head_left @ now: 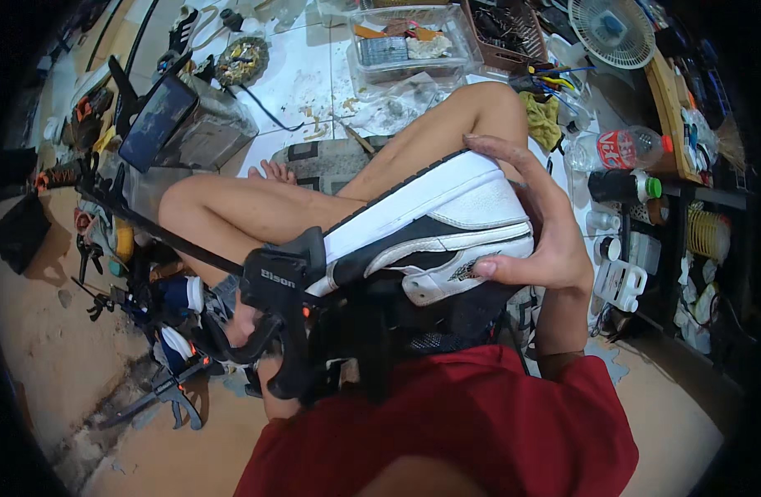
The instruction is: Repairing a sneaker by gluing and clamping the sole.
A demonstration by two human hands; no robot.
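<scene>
A white and black sneaker lies on its side above my lap, its sole edge facing away and its heel to the right. My right hand is closed around the heel, fingers along the sole and thumb on the upper near the collar. At the toe end sits a black bar clamp, its long bar reaching up and left. Partly hidden behind the clamp's handle, my left hand grips it from the left. The clamp's body covers the toe, so how its jaws meet the shoe cannot be made out.
More bar clamps and shoes lie at the left. Ahead are a metal block, a clear plastic tub and a brown basket. Rightward are bottles, a white jug, a fan and a shelf.
</scene>
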